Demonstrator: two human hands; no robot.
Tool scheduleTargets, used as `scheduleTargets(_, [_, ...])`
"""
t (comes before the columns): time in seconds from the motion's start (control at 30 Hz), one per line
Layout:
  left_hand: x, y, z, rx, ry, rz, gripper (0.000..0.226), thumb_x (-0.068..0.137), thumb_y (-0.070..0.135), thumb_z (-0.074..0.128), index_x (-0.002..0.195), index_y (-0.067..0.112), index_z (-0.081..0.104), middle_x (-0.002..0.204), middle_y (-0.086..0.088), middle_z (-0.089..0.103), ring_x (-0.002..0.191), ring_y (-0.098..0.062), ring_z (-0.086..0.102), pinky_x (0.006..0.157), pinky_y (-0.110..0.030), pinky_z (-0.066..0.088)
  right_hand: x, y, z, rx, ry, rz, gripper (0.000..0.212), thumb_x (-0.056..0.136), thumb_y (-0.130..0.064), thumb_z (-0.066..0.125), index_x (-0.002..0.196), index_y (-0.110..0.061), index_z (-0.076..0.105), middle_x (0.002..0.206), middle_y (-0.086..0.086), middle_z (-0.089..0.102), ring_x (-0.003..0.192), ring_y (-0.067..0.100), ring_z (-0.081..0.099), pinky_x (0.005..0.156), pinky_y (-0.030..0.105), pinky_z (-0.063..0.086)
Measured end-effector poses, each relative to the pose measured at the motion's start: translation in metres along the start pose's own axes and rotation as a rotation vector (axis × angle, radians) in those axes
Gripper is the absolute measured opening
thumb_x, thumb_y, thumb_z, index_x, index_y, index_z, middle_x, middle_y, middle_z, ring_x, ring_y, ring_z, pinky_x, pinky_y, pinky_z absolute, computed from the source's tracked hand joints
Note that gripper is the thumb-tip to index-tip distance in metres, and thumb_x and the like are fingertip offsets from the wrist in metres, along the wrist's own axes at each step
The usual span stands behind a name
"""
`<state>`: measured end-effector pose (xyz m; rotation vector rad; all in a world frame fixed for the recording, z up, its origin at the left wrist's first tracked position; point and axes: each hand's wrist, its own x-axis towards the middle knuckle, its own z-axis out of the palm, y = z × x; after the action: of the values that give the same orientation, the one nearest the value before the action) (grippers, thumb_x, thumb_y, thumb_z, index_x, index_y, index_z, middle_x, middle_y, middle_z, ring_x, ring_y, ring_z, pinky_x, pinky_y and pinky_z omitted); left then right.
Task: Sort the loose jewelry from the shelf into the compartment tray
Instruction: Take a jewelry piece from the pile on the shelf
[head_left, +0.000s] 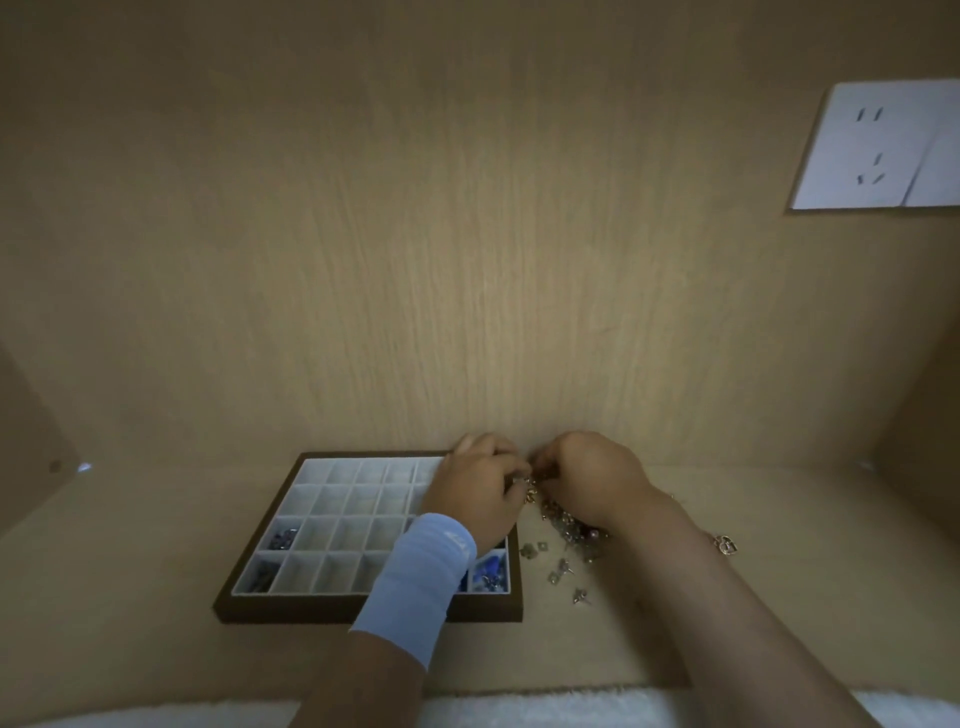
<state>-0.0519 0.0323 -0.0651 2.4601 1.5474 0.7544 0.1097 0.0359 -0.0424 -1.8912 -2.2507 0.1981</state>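
While both hands work at the top of the pile, the sorting looks early. The compartment tray (363, 608) sits flat on the shelf (130, 597), left of centre, back edge near the rear wall. Most cells are bare white; only three show contents: dark beads (283, 538) in the left column, more dark bits (262, 574) in the near-left corner, and blue pieces (488, 571) in the near-right corner. The loose jewelry (566, 525) lies in a heap just beside the tray's right edge, with a few stud-like bits (558, 571) scattered nearer the camera.

The left hand (478, 493) hovers over the tray's right side, fingers curled, pinching a small metal piece (527, 486). The right hand (587, 478) has curled fingers meeting it at the same piece, apparently pinching too and pulling it free, though its pads are hidden. A blue wrist cuff (421, 577) covers the left wrist; a heart-charm bracelet (725, 544) hangs on the right.

Judgement: most of the heap is left to sort.
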Motion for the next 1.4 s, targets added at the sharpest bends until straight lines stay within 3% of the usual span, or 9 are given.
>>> scheduleTargets(0.23, [-0.005, 0.001, 0.001, -0.078, 0.031, -0.023, 0.034, 0.096, 0.033, 0.052, 0.129, 0.030, 0.056, 0.128, 0.012, 0.056, 0.123, -0.009, 0.044, 0.107, -0.033, 0.037, -0.005, 0.004, -0.002, 0.064, 0.027, 0.046, 0.016, 0.090, -0.036, 0.060, 0.092, -0.032, 0.076, 0.094, -0.008, 0.073, 0.089, 0.015, 0.067, 0.077, 0.030, 0.054])
scheduleTargets(0.37, [-0.009, 0.004, -0.004, -0.181, 0.065, -0.071, 0.043, 0.097, 0.031, 0.052, 0.140, 0.032, 0.047, 0.133, 0.008, 0.055, 0.124, -0.010, 0.046, 0.107, -0.030, 0.036, -0.006, 0.010, -0.009, 0.474, 0.008, 0.052, 0.014, 0.094, -0.029, 0.061, 0.085, -0.027, 0.072, 0.084, -0.009, 0.072, 0.083, 0.010, 0.067, 0.081, 0.032, 0.054])
scheduleTargets(0.53, [-0.010, 0.004, -0.011, -0.459, 0.158, -0.127, 0.020, 0.093, 0.023, 0.060, 0.110, 0.031, 0.067, 0.099, 0.013, 0.069, 0.093, 0.002, 0.061, 0.084, -0.018, 0.051, -0.019, -0.008, -0.023, 0.988, -0.067, 0.027, 0.018, 0.101, -0.011, 0.056, 0.093, -0.008, 0.071, 0.057, -0.012, 0.065, 0.044, -0.007, 0.053, 0.048, 0.010, 0.040])
scheduleTargets(0.63, [-0.014, 0.006, -0.020, -0.565, 0.231, -0.218, 0.011, 0.090, 0.019, 0.064, 0.098, 0.026, 0.069, 0.087, 0.012, 0.068, 0.083, 0.003, 0.062, 0.070, -0.005, 0.046, -0.023, -0.016, -0.026, 1.102, -0.090, 0.024, 0.020, 0.101, -0.012, 0.056, 0.098, -0.001, 0.072, 0.056, -0.010, 0.066, 0.041, -0.002, 0.050, 0.043, 0.011, 0.036])
scheduleTargets(0.87, [-0.033, -0.003, -0.058, -0.618, 0.231, -0.270, 0.004, 0.085, 0.021, 0.071, 0.086, 0.024, 0.069, 0.081, 0.006, 0.069, 0.078, -0.006, 0.064, 0.072, -0.017, 0.052, -0.029, -0.039, -0.027, 1.173, -0.113, -0.017, 0.018, 0.095, -0.016, 0.065, 0.101, -0.003, 0.075, 0.060, -0.010, 0.067, 0.046, 0.005, 0.042, 0.044, 0.015, 0.033])
scheduleTargets(1.0, [-0.058, -0.031, -0.082, -0.506, 0.116, -0.264, 0.009, 0.086, 0.025, 0.068, 0.085, 0.034, 0.071, 0.085, 0.013, 0.070, 0.084, -0.006, 0.063, 0.080, -0.024, 0.053, -0.031, -0.067, -0.021, 1.107, -0.150, -0.078, 0.015, 0.085, -0.015, 0.076, 0.096, -0.005, 0.077, 0.083, 0.017, 0.074, 0.061, 0.019, 0.059, 0.052, 0.022, 0.046])
scheduleTargets(1.1, [-0.081, -0.060, -0.098, -0.257, 0.186, -0.281, 0.016, 0.091, 0.021, 0.060, 0.091, 0.034, 0.070, 0.093, 0.020, 0.066, 0.086, 0.001, 0.057, 0.082, -0.015, 0.045, -0.026, -0.093, -0.016, 0.982, -0.150, -0.123, 0.015, 0.082, -0.019, 0.080, 0.094, -0.009, 0.078, 0.090, 0.010, 0.077, 0.071, 0.013, 0.069, 0.062, 0.021, 0.054])
scheduleTargets(1.23, [-0.107, -0.100, -0.103, 0.003, 0.328, -0.413, 0.024, 0.091, 0.012, 0.055, 0.106, 0.023, 0.070, 0.111, 0.002, 0.064, 0.102, -0.016, 0.050, 0.091, -0.026, 0.039, -0.013, -0.132, -0.009, 0.812, -0.144, -0.230, 0.013, 0.080, -0.025, 0.082, 0.090, -0.018, 0.078, 0.087, 0.002, 0.077, 0.078, 0.011, 0.071, 0.074, 0.026, 0.058])
scheduleTargets(1.4, [-0.115, -0.119, -0.101, -0.140, 0.204, -0.603, 0.036, 0.089, 0.011, 0.051, 0.123, 0.019, 0.063, 0.118, -0.005, 0.059, 0.106, -0.023, 0.057, 0.096, -0.032, 0.046, 0.009, -0.177, 0.008, 0.526, -0.086, -0.321, 0.007, 0.083, -0.028, 0.080, 0.086, -0.022, 0.077, 0.084, -0.009, 0.073, 0.081, 0.004, 0.068, 0.081, 0.029, 0.058])
